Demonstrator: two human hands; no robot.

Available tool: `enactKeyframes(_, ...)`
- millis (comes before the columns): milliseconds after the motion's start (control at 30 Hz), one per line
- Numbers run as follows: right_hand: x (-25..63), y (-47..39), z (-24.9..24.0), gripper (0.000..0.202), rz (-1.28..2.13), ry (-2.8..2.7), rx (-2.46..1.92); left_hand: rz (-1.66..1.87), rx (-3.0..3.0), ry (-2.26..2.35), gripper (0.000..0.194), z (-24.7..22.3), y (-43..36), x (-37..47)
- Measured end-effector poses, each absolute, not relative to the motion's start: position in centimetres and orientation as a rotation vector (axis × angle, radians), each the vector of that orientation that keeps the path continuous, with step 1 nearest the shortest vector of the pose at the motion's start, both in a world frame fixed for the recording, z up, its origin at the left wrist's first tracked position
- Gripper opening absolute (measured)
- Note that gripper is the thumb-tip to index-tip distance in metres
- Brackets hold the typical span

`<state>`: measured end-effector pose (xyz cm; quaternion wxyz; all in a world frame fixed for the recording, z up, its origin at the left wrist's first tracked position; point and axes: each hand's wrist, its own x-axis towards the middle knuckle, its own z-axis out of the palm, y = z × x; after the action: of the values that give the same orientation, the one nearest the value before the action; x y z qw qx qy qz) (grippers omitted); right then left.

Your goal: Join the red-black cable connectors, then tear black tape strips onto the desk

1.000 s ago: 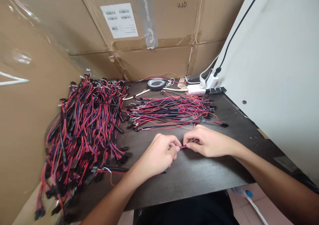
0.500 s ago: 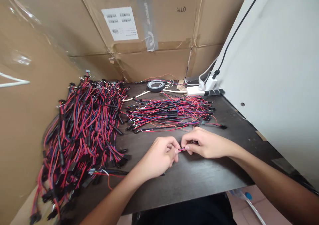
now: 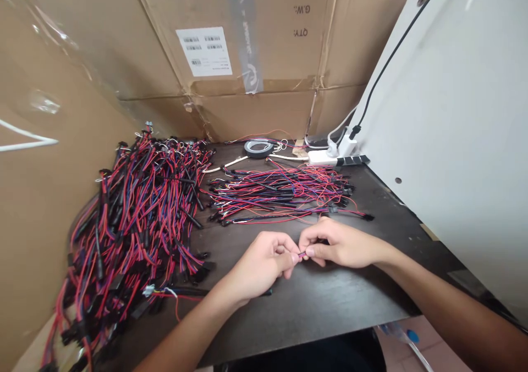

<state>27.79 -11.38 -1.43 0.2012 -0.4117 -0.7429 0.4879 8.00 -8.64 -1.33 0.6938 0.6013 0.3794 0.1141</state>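
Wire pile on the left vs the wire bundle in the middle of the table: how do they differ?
Size: the left pile is heaped and much larger; the middle bundle is smaller and flatter.
Lay: most wires in the left pile run front to back; those in the middle bundle run mostly side to side.
Shared: both mix red, blue and black strands and lie on the dark table.

Smooth, faintly glossy tabletop (image 3: 330,306), matt cardboard (image 3: 256,114), shiny packing tape (image 3: 249,45), plastic-coated wires (image 3: 282,195).
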Motion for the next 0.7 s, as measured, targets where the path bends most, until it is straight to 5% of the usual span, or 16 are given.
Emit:
enactKeyframes(567, 27.7, -11.1, -1.7, 0.022, 1.392, -2.101, -1.077, 0.209, 1.493, 0.877, 0.02, -1.2, -8.5, 7.7)
enactKeyframes(700, 28.0, -11.3, -0.7, 0.021, 1.129, -2.195, -1.09, 0.235, 1.554, 0.923, 0.018, -1.4, -8.4, 7.7)
